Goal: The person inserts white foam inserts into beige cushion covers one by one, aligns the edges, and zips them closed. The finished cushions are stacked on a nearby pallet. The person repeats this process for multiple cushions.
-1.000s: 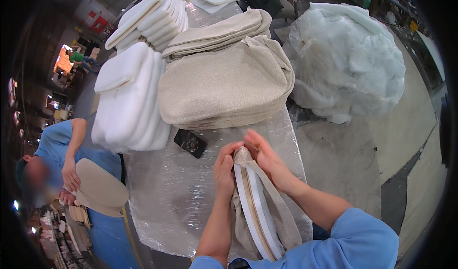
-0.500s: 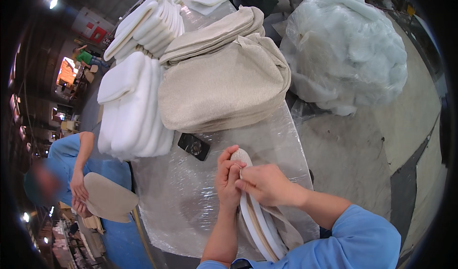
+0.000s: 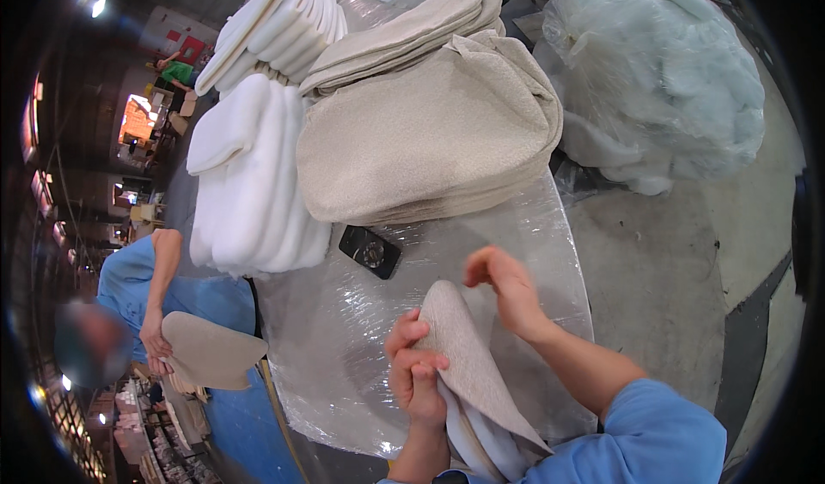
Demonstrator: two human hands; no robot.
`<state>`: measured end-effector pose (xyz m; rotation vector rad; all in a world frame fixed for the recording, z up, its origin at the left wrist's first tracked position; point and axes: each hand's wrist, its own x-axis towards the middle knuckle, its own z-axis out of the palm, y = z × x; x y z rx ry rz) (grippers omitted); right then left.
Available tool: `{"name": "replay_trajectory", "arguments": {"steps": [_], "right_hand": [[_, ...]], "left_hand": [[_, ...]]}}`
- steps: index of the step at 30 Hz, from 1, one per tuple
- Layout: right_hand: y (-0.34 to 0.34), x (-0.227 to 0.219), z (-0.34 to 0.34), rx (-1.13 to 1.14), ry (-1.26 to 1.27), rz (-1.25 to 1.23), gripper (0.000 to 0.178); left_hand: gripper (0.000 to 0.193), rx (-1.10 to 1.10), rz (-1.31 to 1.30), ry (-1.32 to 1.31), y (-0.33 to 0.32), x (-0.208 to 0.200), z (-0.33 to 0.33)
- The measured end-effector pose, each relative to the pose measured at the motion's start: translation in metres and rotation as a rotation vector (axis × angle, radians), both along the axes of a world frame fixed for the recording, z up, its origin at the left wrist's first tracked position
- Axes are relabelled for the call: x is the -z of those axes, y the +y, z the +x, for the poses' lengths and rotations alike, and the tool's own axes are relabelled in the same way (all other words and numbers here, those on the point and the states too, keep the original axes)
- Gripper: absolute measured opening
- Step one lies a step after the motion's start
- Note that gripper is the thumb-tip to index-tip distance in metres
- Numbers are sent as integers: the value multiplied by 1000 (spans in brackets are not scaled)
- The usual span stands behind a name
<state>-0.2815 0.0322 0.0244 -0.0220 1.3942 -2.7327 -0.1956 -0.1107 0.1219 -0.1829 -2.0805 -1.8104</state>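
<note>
At far left, a co-worker holds a beige piece (image 3: 210,351); white padding (image 3: 249,183) and a phone (image 3: 370,251) rest on the plastic-covered worktop (image 3: 335,347). The left grip (image 3: 417,371) is clamped on the edge of a beige cover (image 3: 468,347), whose rounded tip projects beyond the fingers. The right grip (image 3: 505,291), bent but unclosed, hangs just beside it, apart.

- Open passage left of left hand (image 3: 417,368), over grey plastic-wrapped table (image 3: 344,338).
- Narrow gap between right hand (image 3: 507,291) and tip of beige fabric cover (image 3: 464,347).
- Flat black rectangular phone (image 3: 369,252) lies ahead; low obstacle.
- Tall folded beige fabric stack (image 3: 430,140) blocks beyond phone; folded white wadding pile (image 3: 249,183) blocks farther left.
</note>
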Motion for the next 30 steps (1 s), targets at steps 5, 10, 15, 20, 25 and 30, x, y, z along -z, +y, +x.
{"name": "replay_trajectory", "arguments": {"steps": [5, 10, 15, 20, 25, 30], "right_hand": [[-40, 5, -6, -415, -44, -38, 62], [-35, -19, -9, -381, 56, 109, 57], [-29, -60, -7, -288, 493, 155, 56], [-29, 35, 45, -235, -239, -85, 69], [-36, 43, 129, -730, -901, -288, 90], [-46, -13, 54, -574, -687, -313, 87]], "left_hand": [[42, -82, -103, 12, 3, -3, 10], [40, -92, -161, 61, -1, 1, 12], [37, -133, -59, 95, 0, 3, 9], [35, -42, -136, 112, -2, -22, 20], [26, -26, -152, 228, 1, -37, 46], [18, -40, -95, 243, 4, -31, 52]]}}
